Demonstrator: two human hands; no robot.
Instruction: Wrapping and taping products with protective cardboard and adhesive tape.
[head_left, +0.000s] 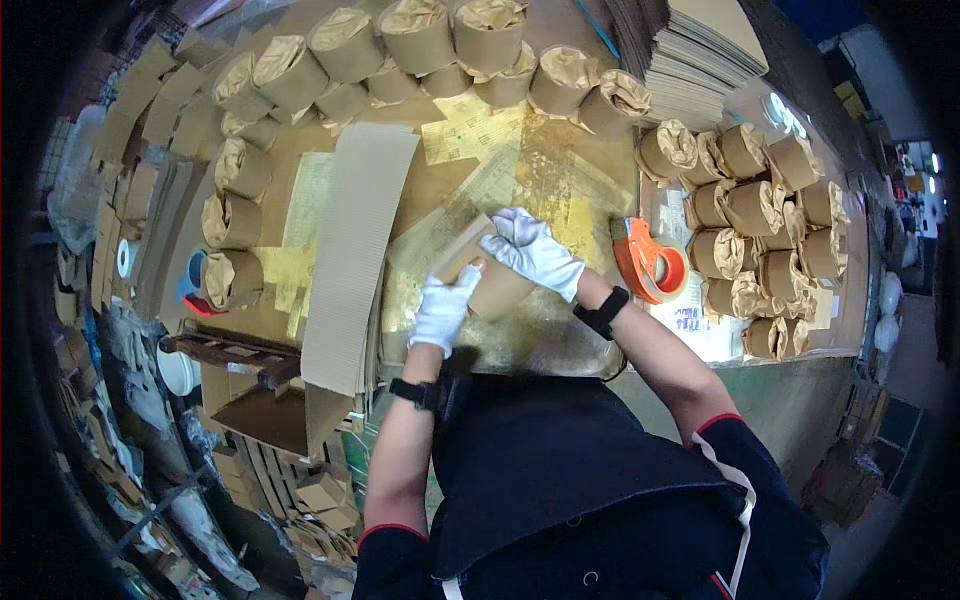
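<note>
Both my hands wear white gloves and hold a piece of brown cardboard (497,293), bent or folded, over the middle of the worktable. My left hand (443,308) grips its near left side, with a bare thumb tip showing through the glove. My right hand (540,255) is closed over its far right edge, and its fingertips are partly hidden. An orange tape dispenser (640,262) with a roll of tape lies to the right of my right hand. To the left of my left hand lies a stack of long corrugated cardboard strips (350,250).
Brown cardboard cylinders stuffed with crumpled paper (345,48) line the table's far and left sides. More such cylinders (752,207) are stacked at the right. Flat cardboard sheets (705,60) are piled at the far right. An open cardboard box (262,415) stands at the near left.
</note>
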